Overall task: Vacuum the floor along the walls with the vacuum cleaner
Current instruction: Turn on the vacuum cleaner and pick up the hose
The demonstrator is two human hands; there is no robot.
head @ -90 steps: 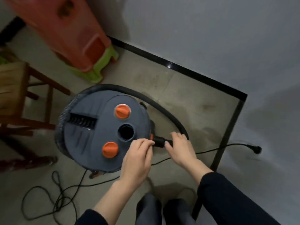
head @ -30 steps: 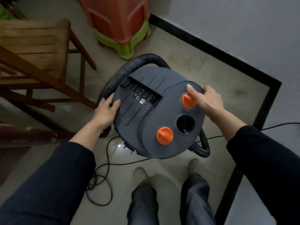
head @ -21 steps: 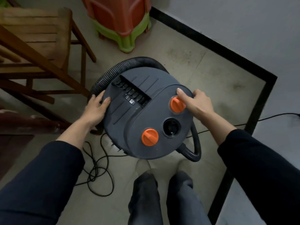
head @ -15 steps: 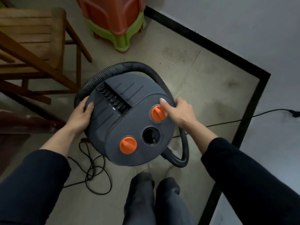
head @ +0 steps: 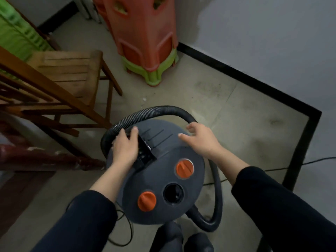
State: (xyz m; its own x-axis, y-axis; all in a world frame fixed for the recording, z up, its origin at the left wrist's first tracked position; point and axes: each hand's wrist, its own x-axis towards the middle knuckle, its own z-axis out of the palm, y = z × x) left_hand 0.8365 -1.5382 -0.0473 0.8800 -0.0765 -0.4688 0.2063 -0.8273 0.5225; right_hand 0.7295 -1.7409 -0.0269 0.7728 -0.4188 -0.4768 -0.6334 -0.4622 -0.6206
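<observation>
Vacuum cleaner (head: 163,179): a grey tub with an oval lid, standing on the floor (head: 209,99) low in the middle of the view, right in front of the person's legs (head: 167,237).
Long axis: the lid runs from 11 o'clock to 5 o'clock. The end with the knobs points at 5 o'clock, toward the person; the end with the black recess (head: 145,151) points at 11 o'clock.
Knobs (head: 184,169): two, orange, side by side across the near end, with a round black port (head: 173,194) between them.
Hose (head: 163,109): black and ribbed. It leaves the tub at 5 o'clock, loops up the 3 o'clock side, arches over 12 o'clock and comes down to 9 o'clock.
Left hand (head: 124,148): laid on the lid at 10 o'clock, thumb at the far end of the recess, fingertips by the hose – whether it grips anything I cannot tell.
Right hand (head: 201,140): blurred, at 1 o'clock on the lid, fingers spread wide and holding nothing; I cannot tell whether it touches the lid.
Cord (head: 309,162): thin, black, on the floor at 3 o'clock; more of it lies under the tub at 7 o'clock.
Wall (head: 263,33): pale, from 12 to 3 o'clock, with a black skirting (head: 254,82) that turns a corner at 3 o'clock.
Stools (head: 145,42): stacked red plastic ones on a green one, at 12 o'clock against the wall, well apart from the tub.
Chair (head: 72,73): wooden, at 10 o'clock – near the hose, not touching it.
</observation>
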